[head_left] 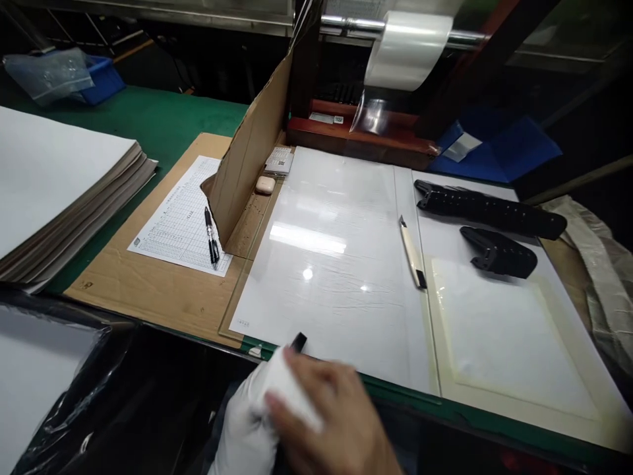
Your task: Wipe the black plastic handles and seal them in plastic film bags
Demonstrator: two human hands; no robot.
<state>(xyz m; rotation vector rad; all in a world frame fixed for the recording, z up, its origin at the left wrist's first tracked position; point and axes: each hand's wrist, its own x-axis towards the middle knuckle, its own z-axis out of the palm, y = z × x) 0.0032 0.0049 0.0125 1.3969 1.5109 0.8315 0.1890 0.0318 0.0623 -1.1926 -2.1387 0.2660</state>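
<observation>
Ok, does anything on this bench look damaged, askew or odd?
Yes, two things: the upright cardboard left of the white work surface has a ragged, torn-looking edge, and what look like fine creases break up that surface, which is mostly smooth elsewhere.

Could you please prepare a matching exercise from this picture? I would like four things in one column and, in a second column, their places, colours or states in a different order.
Things
1. Pen
2. Roll
3. Knife
4. Right hand

Places, colours, states
A. Around the metal bar
B. Bare, touching something white
C. On the printed sheet
D. Pale handle, black end

Right pairs: 1-C, 2-A, 3-D, 4-B
</observation>
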